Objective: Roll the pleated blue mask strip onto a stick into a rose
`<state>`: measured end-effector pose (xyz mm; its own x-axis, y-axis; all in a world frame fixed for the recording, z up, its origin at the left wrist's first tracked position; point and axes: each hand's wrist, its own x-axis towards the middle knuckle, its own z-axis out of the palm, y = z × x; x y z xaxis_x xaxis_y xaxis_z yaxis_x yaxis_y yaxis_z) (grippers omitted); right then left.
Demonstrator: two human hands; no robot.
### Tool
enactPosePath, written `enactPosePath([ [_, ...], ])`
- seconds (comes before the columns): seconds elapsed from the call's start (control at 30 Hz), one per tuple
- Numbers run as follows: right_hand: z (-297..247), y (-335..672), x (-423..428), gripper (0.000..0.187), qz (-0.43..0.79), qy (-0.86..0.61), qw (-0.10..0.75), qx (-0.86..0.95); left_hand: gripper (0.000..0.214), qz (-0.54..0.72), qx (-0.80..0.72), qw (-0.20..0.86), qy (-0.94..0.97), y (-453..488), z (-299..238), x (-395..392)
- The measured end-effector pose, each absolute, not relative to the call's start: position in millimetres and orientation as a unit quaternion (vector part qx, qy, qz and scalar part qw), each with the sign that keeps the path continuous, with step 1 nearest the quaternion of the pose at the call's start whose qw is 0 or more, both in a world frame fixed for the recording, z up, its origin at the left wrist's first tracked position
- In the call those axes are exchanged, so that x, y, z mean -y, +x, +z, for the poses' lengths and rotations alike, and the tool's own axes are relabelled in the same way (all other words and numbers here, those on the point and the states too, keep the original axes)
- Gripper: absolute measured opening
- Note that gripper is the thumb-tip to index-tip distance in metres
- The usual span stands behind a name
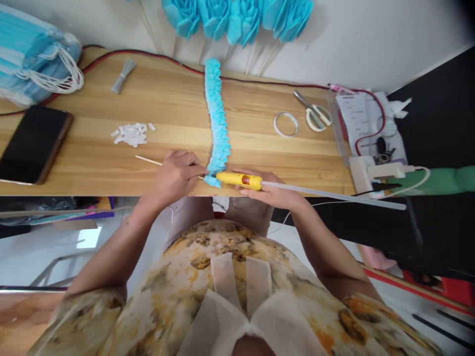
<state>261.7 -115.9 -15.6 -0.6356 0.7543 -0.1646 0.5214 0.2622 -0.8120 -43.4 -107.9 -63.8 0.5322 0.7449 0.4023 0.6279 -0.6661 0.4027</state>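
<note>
Left hand (178, 176): fingers closed on stick (148, 159)
Right hand (276, 192): fingers curled round glue gun (232, 178)
Strip (216, 111): on surface (252, 113)

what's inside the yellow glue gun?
A long, translucent glue stick enters the back end of the glue gun, most of it sticking out behind. A small opening shows some of the interior, too little to make out. The yellow body hides the rest.
</note>
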Motion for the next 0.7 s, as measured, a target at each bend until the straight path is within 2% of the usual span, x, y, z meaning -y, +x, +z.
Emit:
enactPosePath([
  [0.07,-13,262,117,0.057,0.445,-0.421,0.13,0.78,0.033,0.261,-0.391,0.085,0.878,-44,-62,107],
  [0.17,-11,269,120,0.042,0.45,-0.437,0.139,0.766,0.034,0.23,-0.39,0.064,0.889,-45,-60,106],
  [0.3,-9,286,129,0.03,0.48,-0.474,0.216,0.706,0.031,0.206,-0.384,0.05,0.899,-48,-60,103],
  [0.5,-15,287,147,0.037,0.593,-0.488,0.383,0.513,0.033,0.236,-0.377,0.088,0.892,-52,-62,102],
  [0.6,-22,277,150,0.038,0.621,-0.486,0.398,0.47,0.032,0.28,-0.372,0.102,0.879,-53,-62,106],
  [0.7,-26,274,147,0.039,0.6,-0.488,0.381,0.507,0.032,0.349,-0.383,0.104,0.849,-52,-57,108],
])
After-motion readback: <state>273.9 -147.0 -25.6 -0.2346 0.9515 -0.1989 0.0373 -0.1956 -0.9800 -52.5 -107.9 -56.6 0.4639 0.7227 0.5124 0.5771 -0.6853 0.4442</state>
